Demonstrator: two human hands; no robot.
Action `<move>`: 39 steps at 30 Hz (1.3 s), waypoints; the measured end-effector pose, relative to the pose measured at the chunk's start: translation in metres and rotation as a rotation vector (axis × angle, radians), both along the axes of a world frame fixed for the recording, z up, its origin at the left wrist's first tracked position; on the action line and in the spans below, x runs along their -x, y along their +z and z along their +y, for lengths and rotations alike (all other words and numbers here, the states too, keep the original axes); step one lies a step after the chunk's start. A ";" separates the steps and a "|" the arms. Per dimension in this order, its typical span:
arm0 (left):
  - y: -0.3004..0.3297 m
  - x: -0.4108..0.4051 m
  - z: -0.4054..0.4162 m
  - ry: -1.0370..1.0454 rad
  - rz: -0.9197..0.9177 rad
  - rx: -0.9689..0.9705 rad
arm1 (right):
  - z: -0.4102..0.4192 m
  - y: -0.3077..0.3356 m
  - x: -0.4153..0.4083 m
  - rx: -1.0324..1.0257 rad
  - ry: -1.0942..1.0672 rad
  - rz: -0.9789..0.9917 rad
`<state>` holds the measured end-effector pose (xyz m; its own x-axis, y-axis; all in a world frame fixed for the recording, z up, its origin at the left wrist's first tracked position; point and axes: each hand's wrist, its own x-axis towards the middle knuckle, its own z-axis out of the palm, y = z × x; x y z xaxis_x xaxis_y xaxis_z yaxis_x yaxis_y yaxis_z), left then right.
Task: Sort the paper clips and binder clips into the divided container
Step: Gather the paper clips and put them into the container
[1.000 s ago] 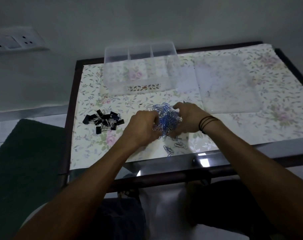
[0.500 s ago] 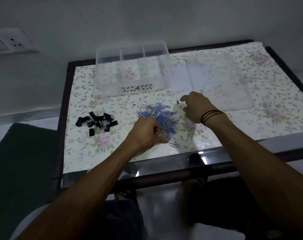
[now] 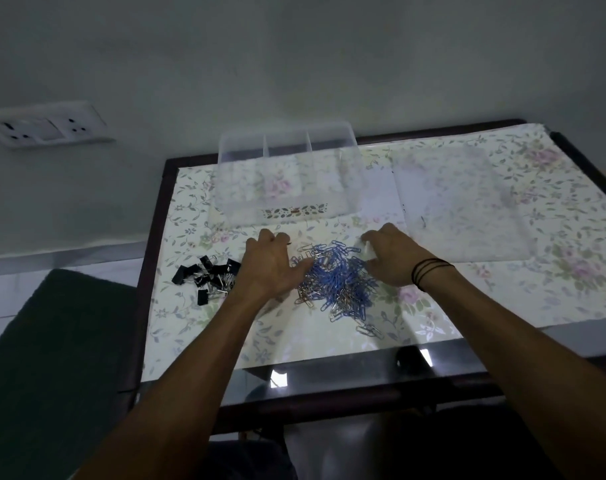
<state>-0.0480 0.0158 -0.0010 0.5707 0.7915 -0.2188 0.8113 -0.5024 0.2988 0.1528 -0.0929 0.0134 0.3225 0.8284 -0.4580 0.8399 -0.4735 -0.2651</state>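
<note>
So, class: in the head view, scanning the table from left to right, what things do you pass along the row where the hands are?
Binder clips → left hand → paper clips → right hand → clear lid.

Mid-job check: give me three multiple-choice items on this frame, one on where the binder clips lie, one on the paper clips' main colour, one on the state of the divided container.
1. Where is the binder clip pile?
A. In the container
B. On the table, outside the left hand
C. Beside the right hand

2. Main colour of the paper clip pile?
A. Red
B. Green
C. Blue

3. State of the divided container?
A. No clips visible inside
B. Half full of binder clips
C. Lidded

Answers:
1 B, the black clips lie on the floral cover at the left.
2 C, mostly blue with some silver.
3 A, its clear compartments show only the cover beneath.
</note>
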 end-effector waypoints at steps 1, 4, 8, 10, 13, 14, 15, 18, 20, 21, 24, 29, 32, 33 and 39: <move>0.001 0.000 -0.001 -0.024 0.011 0.045 | 0.000 0.004 0.003 0.024 0.041 0.045; 0.013 -0.003 -0.005 -0.124 0.047 0.221 | -0.002 0.014 0.017 0.094 0.148 0.096; 0.011 -0.008 -0.021 -0.220 0.129 0.213 | -0.012 0.010 0.035 0.112 0.231 -0.041; 0.004 -0.012 -0.031 -0.217 0.091 0.164 | -0.012 0.003 0.041 0.080 0.249 -0.107; -0.003 -0.021 -0.037 -0.219 0.011 0.137 | -0.007 -0.002 0.041 0.013 0.189 -0.052; -0.004 -0.023 -0.037 -0.216 -0.013 0.133 | -0.006 -0.002 0.040 -0.022 0.162 -0.014; -0.005 -0.025 -0.038 -0.210 -0.041 0.126 | -0.005 -0.002 0.040 -0.060 0.144 0.016; -0.008 -0.028 -0.040 -0.161 -0.135 0.088 | -0.003 -0.001 0.039 -0.140 0.122 0.034; -0.008 -0.029 -0.042 -0.101 -0.176 0.088 | -0.001 0.001 0.040 -0.177 0.105 0.034; -0.008 -0.029 -0.043 -0.073 -0.190 0.100 | 0.000 0.002 0.040 -0.191 0.091 0.040; -0.004 -0.028 -0.042 -0.003 -0.229 0.144 | 0.004 0.003 0.040 -0.204 0.047 0.062; 0.003 -0.022 -0.033 0.096 -0.340 0.260 | 0.014 0.011 0.040 -0.205 -0.004 0.111; 0.008 -0.018 -0.027 0.144 -0.423 0.325 | 0.019 0.017 0.036 -0.225 -0.024 0.139; 0.010 -0.018 -0.023 0.154 -0.446 0.327 | 0.023 0.020 0.035 -0.240 -0.030 0.145; 0.023 -0.017 -0.007 0.210 -0.524 0.309 | 0.038 0.031 0.038 -0.317 -0.043 0.164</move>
<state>-0.0313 0.0084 0.0219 0.5039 0.8428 -0.1891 0.5901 -0.1761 0.7879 0.1149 -0.0548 0.0448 0.3037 0.9247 -0.2294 0.7548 -0.3805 -0.5344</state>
